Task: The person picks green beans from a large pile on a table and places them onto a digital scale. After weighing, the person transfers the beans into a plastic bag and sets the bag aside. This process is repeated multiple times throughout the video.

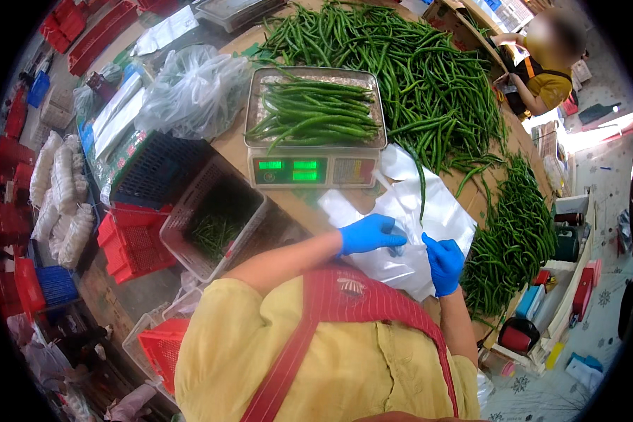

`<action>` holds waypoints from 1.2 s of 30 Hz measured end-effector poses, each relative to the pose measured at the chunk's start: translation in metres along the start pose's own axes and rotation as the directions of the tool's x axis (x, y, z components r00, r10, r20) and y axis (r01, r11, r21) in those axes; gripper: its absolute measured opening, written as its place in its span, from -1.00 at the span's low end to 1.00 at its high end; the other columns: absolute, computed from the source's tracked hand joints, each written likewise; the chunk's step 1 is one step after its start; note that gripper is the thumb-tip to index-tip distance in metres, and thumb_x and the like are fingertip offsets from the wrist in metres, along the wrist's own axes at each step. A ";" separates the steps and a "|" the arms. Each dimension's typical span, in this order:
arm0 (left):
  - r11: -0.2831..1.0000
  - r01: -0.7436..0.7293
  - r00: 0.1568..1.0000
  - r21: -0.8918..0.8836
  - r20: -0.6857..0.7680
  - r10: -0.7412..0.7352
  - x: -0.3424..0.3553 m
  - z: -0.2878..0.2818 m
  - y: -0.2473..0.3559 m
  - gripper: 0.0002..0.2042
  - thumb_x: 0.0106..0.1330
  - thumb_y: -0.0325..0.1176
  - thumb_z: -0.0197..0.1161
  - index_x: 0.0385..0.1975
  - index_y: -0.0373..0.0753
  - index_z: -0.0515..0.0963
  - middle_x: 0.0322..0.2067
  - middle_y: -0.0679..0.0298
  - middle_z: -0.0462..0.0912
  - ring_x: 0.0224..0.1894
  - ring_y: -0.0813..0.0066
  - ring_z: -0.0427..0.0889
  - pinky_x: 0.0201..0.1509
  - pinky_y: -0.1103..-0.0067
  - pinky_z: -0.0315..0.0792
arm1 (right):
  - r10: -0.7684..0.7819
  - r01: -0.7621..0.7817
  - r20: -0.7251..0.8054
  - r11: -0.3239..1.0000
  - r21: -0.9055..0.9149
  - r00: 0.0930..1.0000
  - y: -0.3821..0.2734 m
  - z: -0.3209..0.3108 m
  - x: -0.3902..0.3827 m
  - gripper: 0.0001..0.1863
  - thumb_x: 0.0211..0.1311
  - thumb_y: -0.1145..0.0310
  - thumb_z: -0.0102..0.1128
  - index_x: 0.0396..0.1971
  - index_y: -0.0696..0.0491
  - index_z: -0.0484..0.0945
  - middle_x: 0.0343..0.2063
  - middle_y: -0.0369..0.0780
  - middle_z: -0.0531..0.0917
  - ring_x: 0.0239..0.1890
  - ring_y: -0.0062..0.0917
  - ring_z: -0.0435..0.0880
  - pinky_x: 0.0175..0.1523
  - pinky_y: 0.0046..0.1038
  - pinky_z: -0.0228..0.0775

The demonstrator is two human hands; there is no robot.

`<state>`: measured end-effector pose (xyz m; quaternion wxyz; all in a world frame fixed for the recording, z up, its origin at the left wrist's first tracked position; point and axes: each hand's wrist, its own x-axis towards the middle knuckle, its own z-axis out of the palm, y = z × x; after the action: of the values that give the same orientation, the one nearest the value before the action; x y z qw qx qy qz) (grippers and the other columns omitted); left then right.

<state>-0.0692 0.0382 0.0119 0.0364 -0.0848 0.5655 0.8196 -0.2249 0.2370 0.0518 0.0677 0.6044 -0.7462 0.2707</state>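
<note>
My left hand, in a blue glove, has its fingers bent together on a white plastic bag. Pinched closed at the bag's right side is my right hand, gloved in blue too. The bag lies crumpled across the table edge in front of my body. One long green chili pepper reaches down over it from the heap. Just beyond, a digital scale with a lit green display carries a bundle of green chili peppers in its metal pan.
A large heap of chili peppers covers the far table, with another pile at right. Left are clear plastic bags, a white crate with scraps inside, and a red crate. A co-worker stands far right beside a cardboard box.
</note>
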 end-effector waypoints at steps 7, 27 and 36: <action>0.972 0.235 0.840 -0.024 -0.499 -0.215 -0.022 -0.009 -0.017 -0.77 0.21 -0.23 0.37 -0.39 -0.31 0.62 -0.51 0.28 0.64 -0.43 0.58 0.58 -0.29 0.57 0.48 | 0.259 -0.253 -0.016 0.956 0.149 0.966 -0.006 0.011 -0.009 -0.61 0.15 0.53 0.24 0.02 0.06 0.58 -0.24 -0.18 0.61 -0.33 -0.48 0.58 -0.27 -0.49 0.47; 0.276 -0.180 0.791 0.944 -0.027 0.611 -0.027 0.059 0.033 -0.05 -0.05 -0.12 0.50 0.40 -0.06 0.13 0.43 -0.03 -0.08 0.45 -0.11 -0.07 0.41 -0.04 -0.11 | 0.558 -0.540 0.438 0.021 0.842 0.705 -0.006 -0.069 -0.018 -0.73 0.35 0.32 0.11 -0.02 0.06 0.52 -0.30 -0.39 0.57 -0.29 -0.73 0.48 -0.18 -0.61 0.37; 0.851 -0.001 0.911 0.525 -0.349 0.217 0.028 0.070 0.011 -0.55 0.39 -0.11 0.08 0.11 -0.33 0.43 -0.01 0.03 0.57 -0.01 0.17 0.55 0.10 0.41 0.39 | -0.051 -0.061 -0.202 0.856 -0.513 0.978 0.040 -0.095 0.056 -0.73 0.16 0.53 0.25 -0.10 0.11 0.63 -0.24 -0.17 0.65 -0.24 -0.33 0.62 -0.09 -0.42 0.46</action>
<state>-0.1057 0.0983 0.0414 -0.1051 -0.2030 0.7627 0.6051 -0.2984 0.2400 0.1433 0.3046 0.5302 -0.7817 0.1226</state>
